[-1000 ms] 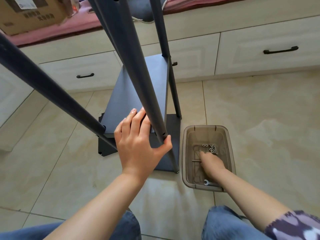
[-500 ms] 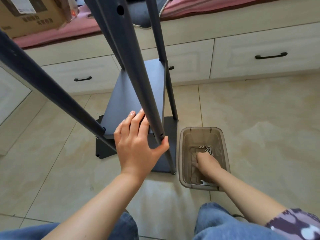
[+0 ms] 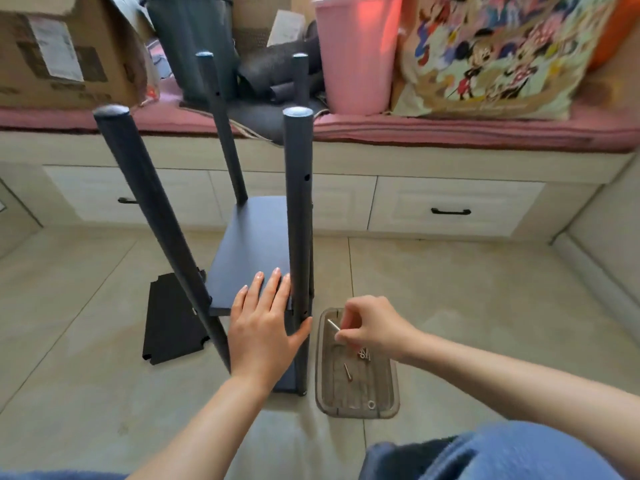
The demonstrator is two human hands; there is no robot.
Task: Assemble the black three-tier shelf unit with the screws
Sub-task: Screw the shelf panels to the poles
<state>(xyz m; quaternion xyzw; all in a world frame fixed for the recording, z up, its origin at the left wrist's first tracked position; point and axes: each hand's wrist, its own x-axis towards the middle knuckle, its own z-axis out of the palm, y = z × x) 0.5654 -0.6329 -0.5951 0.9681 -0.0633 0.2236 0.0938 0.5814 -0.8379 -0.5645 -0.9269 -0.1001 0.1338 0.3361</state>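
The black shelf unit stands on the tiled floor, its poles rising toward me; a black shelf board [image 3: 252, 251] sits between them. My left hand [image 3: 265, 327] lies flat on that board's near edge, thumb around the near right pole [image 3: 298, 209]. My right hand [image 3: 372, 323] is lifted just above the clear plastic bin [image 3: 391, 407] and pinches a silver screw [image 3: 333, 323]. More screws [image 3: 363, 353] and a washer lie in the bin.
A loose black panel [image 3: 169, 323] lies flat on the floor left of the unit. White drawers [image 3: 450, 209] run along the back under a pink-cushioned bench holding a cardboard box [image 3: 65, 50], a pink bucket [image 3: 356, 57] and a cartoon-print bag [image 3: 498, 53].
My right hand came up out of the bin holding a screw. The camera tilted up, showing the pole tops and bench. My left hand stayed on the shelf board.
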